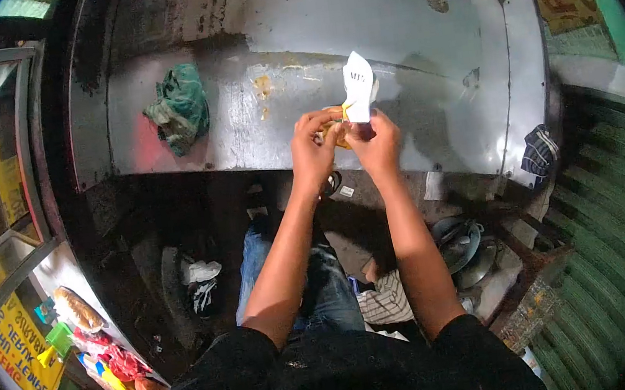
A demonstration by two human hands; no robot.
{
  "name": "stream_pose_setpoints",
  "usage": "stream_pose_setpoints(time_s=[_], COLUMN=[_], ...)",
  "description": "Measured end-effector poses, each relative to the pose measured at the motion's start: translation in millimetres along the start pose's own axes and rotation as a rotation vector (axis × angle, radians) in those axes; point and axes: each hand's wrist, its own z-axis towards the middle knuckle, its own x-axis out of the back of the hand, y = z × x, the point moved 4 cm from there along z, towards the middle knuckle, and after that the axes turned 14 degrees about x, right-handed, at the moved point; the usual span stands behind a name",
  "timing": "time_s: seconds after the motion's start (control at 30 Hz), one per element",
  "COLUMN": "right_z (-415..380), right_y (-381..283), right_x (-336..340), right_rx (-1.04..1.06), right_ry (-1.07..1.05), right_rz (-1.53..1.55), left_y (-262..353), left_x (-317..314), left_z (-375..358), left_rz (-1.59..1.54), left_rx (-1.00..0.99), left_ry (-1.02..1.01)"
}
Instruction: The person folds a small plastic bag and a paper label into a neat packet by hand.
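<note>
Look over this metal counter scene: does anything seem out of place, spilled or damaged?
A crumpled green cloth lies bunched on the scuffed steel counter, with yellowish smears nearby. Both hands hold food and a white paper slip normally.

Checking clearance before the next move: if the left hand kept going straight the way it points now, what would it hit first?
The left hand points up and right at the food and white paper it shares with the right hand. Past those, likely the metal counter; depth is unclear.

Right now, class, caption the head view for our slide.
Both hands, left hand and right hand, hold a white paper slip above a worn metal counter.
</note>
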Motion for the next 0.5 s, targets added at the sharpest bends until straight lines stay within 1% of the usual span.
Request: stream_pose_setpoints(time_s=[0.1,0.2,0.3,0.4,0.5], right_z=[1,1,-4,-5,-11], right_y=[-5,-16,-18,-24,-15], right_x=[1,3,3,6,5], right_rx=[0.001,0.051,0.067,0.064,0.010], right_ry=[-0.031,-0.015,0.030,0.051,0.085], right_rz=[-0.017,-0.080,-0.104,-0.118,-0.051], left_y=[-6,-24,-30,-27,-30], left_x=[-4,-10,-11,-11,-12], left_z=[7,15,14,10,10], left_rz=[-0.117,-0.208,-0.247,-0.297,-0.349], left_rx=[0.102,0.027,0.107,0.112,0.104], left_ry=[-0.064,-0.076,-0.074,-0.051,-0.060])
